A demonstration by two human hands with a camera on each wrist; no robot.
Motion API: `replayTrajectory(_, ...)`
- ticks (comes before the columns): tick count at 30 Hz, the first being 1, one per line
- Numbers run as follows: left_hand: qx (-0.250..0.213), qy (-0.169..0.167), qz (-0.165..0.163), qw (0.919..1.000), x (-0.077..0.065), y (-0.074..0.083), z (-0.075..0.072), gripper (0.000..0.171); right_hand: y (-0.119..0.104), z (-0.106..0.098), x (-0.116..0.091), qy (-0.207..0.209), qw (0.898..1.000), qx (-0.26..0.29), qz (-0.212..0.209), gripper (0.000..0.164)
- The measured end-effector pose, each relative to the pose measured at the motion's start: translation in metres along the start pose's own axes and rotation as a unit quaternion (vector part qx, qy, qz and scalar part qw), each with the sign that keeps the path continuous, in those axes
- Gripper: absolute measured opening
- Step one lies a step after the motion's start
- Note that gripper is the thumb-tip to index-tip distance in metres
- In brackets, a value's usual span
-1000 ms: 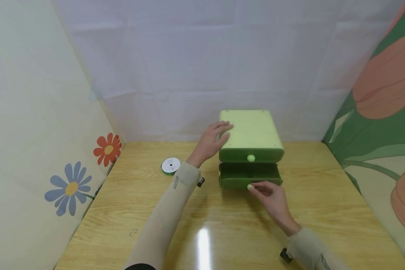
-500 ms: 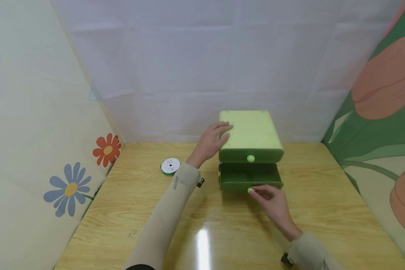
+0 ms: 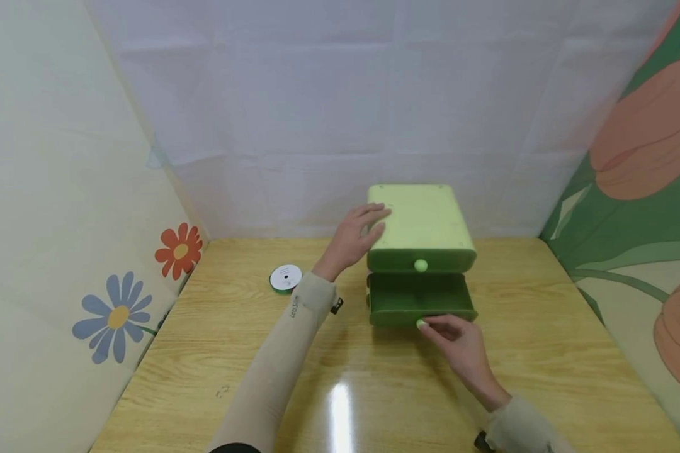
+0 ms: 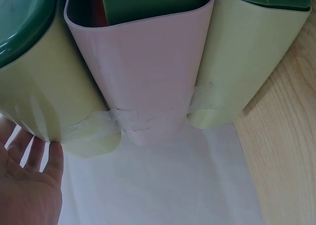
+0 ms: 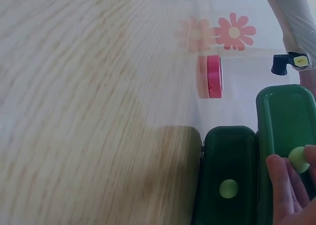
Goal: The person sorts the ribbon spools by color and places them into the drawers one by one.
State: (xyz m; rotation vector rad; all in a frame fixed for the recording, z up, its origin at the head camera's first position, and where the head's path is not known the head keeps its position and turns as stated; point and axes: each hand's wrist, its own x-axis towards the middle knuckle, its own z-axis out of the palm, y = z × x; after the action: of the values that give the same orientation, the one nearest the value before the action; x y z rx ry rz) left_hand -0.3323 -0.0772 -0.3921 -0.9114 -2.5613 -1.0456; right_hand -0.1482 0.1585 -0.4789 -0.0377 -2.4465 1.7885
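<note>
A drawer organizer (image 3: 425, 217) with a pale green top stands at the back of the table. My left hand (image 3: 354, 242) rests on its left side, the fingers laid fairly straight over the top. Lower in the head view, my right hand (image 3: 459, 352) pinches the round pale green knob (image 3: 420, 324) of a pulled-out dark green drawer (image 3: 396, 319). Above it, the top drawer with its own knob (image 3: 421, 265) is closed. In the left wrist view the middle tier is pink (image 4: 143, 71), between two yellow-green ones. The right wrist view shows the bottom drawer's knob (image 5: 228, 189) beside the pulled-out drawer.
A ribbon spool (image 3: 286, 278) with a white labelled face lies on the wooden table (image 3: 408, 402), left of the organizer. Its edge looks pinkish red in the right wrist view. White cloth (image 3: 317, 113) hangs behind, and flower-printed panels (image 3: 119, 318) flank the table.
My right hand has drawn the drawer a little further out toward me, still pinching its knob. The left hand has stayed on the organizer.
</note>
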Motion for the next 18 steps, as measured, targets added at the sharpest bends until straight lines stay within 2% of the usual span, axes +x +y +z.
replayTrajectory(18, 0.007, -0.005, -0.002, 1.0, 0.0, 0.001, -0.001, 0.047, 0.003, -0.001, -0.013, -0.001, 1.0, 0.017, -0.006, 0.019)
